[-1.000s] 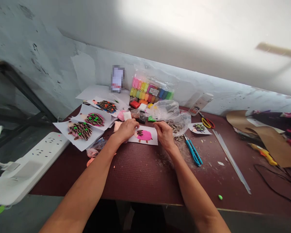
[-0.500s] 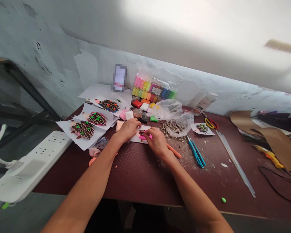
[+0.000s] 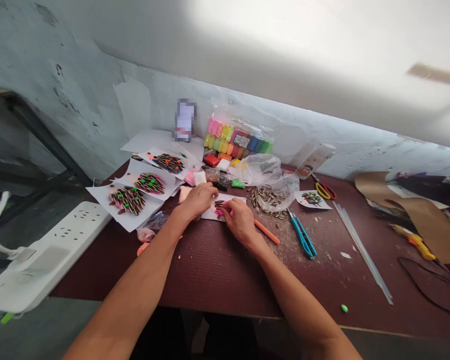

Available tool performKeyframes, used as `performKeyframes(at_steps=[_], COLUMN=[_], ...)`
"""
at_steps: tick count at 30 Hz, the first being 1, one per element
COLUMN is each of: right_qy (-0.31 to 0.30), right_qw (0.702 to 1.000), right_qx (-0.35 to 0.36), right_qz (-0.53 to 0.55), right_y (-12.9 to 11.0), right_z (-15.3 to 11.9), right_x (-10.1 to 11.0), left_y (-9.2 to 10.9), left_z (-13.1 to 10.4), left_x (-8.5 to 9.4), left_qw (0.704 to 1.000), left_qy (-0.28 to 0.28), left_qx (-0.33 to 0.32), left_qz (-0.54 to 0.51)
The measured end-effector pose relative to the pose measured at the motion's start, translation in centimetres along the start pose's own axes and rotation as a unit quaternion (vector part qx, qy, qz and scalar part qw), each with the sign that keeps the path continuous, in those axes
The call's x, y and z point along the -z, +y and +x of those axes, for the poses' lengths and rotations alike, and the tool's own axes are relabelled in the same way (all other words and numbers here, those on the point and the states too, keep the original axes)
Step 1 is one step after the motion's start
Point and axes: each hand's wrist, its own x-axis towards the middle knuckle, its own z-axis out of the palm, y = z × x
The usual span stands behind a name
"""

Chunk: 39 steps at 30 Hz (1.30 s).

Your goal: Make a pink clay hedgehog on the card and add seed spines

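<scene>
The left hand (image 3: 199, 199) is laid with curled fingers on the near-left part of a small white paper card bearing a pink clay hedgehog shape (image 3: 220, 206), which lies toward the far edge of the dark red desk (image 3: 217, 270), left of its middle; the right hand (image 3: 240, 220) is bent over the card's near-right part, fingertips drawn together over the pink clay, though whether a seed is pinched between them cannot be told. A striped row of seeds is already seen at the far end of the pink shape. The step is judged to be the pressing of seeds into the clay; it is best done with the card held flat by the left hand, each seed pushed in at a slant, close beside the last, lightly enough that the clay is not squashed. A heap of striped sunflower seeds on a clear plastic bag (image 3: 270, 198) lies just right of the card; an orange clay stick (image 3: 267, 232) lies beside the right wrist; blue-handled snips (image 3: 303, 235) lie further right.
</scene>
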Motion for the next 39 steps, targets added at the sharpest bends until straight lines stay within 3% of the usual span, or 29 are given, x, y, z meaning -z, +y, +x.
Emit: performKeyframes(at_steps=[29, 39], right_qy=[-0.023, -0.031], right_qw=[0.997, 0.997], right_qx=[0.038, 0.021], right_qz=[-0.066, -0.072], right_y=[-0.08, -0.3], right_z=[0.27, 0.22], right_x=[-0.03, 0.2], left_y=[0.02, -0.05], left_z=[-0.01, 0.01], left_x=[-0.11, -0.12], left_qw=[1.0, 1.0], left_qy=[0.008, 0.004], left_qx=[-0.005, -0.008], left_qz=[0.0, 0.003])
